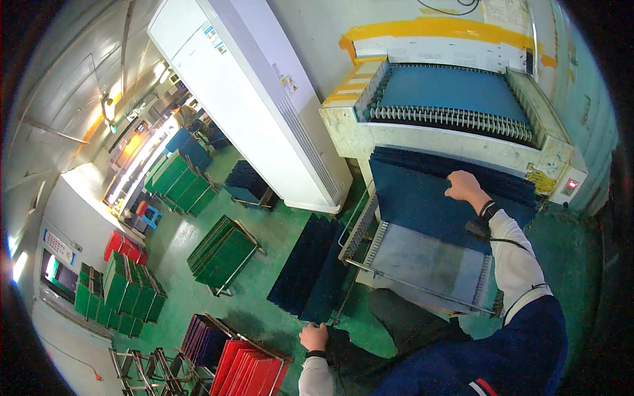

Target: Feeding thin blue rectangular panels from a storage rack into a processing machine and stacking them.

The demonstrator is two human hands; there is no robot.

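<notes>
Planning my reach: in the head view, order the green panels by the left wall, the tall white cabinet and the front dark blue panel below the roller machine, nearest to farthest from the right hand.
1. Front dark blue panel: at the right hand.
2. Tall white cabinet: to the hand's left.
3. Green panels: far left, by the wall.

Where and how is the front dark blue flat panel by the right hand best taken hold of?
Probably at the far edge of the front dark blue flat panel, with the right hand coming from above: its broad face is tilted toward the person, while more dark blue panels crowd behind, so a pinch over the thin edge looks better than grasping the flat face.
</notes>
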